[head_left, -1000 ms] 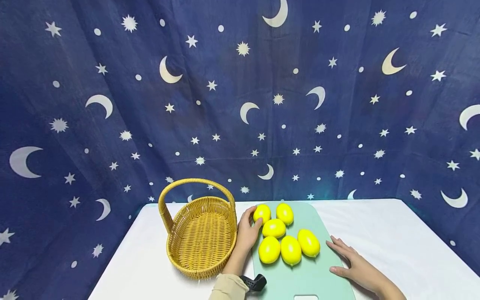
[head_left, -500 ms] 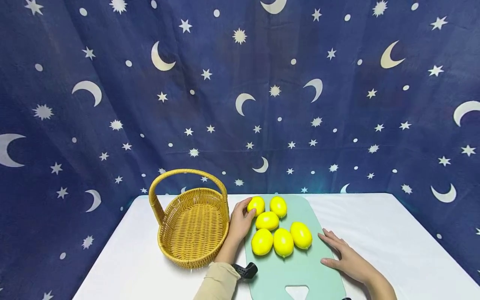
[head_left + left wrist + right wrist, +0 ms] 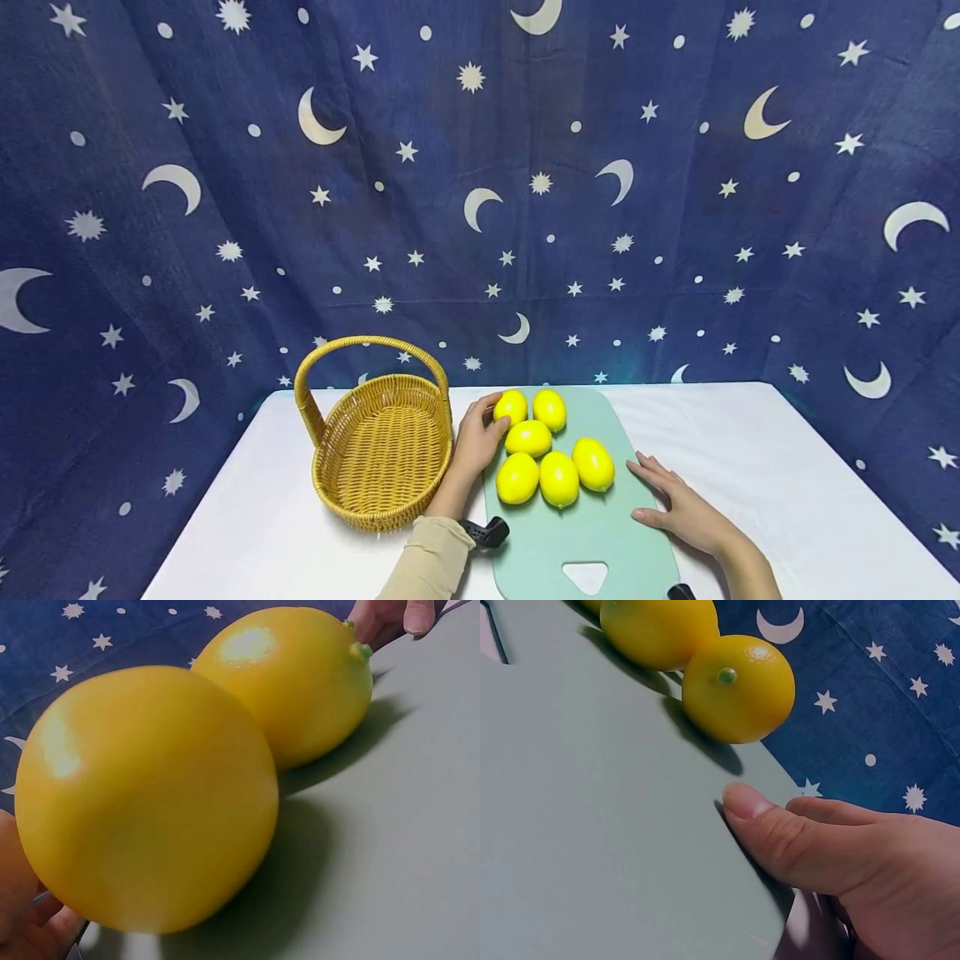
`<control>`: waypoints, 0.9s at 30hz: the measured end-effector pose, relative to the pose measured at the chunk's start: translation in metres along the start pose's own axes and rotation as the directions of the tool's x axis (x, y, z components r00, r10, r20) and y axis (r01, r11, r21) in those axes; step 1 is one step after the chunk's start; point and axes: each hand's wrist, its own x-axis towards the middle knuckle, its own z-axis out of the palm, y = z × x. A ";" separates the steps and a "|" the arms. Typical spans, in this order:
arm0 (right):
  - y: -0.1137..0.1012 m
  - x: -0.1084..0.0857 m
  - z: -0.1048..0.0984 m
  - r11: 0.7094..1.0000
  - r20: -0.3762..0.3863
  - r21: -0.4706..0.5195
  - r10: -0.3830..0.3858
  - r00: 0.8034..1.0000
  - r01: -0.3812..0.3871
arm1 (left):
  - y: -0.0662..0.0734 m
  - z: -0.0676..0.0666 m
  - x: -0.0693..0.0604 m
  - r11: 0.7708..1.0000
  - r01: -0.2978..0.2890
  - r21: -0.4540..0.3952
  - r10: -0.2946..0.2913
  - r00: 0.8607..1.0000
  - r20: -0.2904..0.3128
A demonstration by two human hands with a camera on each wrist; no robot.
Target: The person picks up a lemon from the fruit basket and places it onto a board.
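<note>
Several yellow lemons [image 3: 558, 480] lie grouped on a pale green cutting board [image 3: 577, 537]. At the board's far left edge my left hand [image 3: 478, 437] lies beside the back-left lemon [image 3: 511, 406], its thumb and fingers spread around that fruit's near side. In the left wrist view a large near lemon [image 3: 146, 802] hides most of this hand, so contact is unclear. On the opposite edge rests my right hand [image 3: 686, 508], fingers extended. The right wrist view has its thumb [image 3: 780, 844] on the board, apart from the nearest lemon [image 3: 739, 690].
A wicker basket [image 3: 382, 521] with a tall arched handle stands left of the board, close to my left forearm. White cloth [image 3: 750, 467] covers the table. A dark blue curtain [image 3: 420, 225] with moons and stars hangs behind. The board has a cut-out handle near its front.
The head view has shifted, so the whole scene sits further left and slightly higher in it. Hands, lemons, board and basket keep their places relative to one another.
</note>
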 end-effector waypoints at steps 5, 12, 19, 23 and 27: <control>0.001 0.000 0.003 1.000 -0.006 -0.003 -0.008 1.000 0.008 | -0.001 -0.001 0.000 1.000 0.027 -0.002 -0.027 1.000 0.007; 0.001 -0.002 0.001 0.999 -0.030 -0.015 -0.029 0.999 0.029 | -0.001 0.000 0.001 0.999 0.031 -0.016 -0.031 1.000 -0.005; -0.003 -0.007 -0.003 0.999 -0.025 -0.015 -0.035 0.999 0.035 | 0.004 0.002 -0.004 0.999 0.030 -0.034 -0.032 0.999 -0.041; -0.002 -0.005 -0.002 0.999 -0.036 -0.022 -0.035 0.999 0.034 | 0.007 0.000 -0.003 1.000 -0.005 -0.021 0.004 0.998 -0.061; -0.001 -0.003 0.002 0.999 -0.036 -0.046 -0.017 0.999 0.016 | 0.008 0.000 -0.005 1.000 -0.012 0.006 0.013 0.997 -0.078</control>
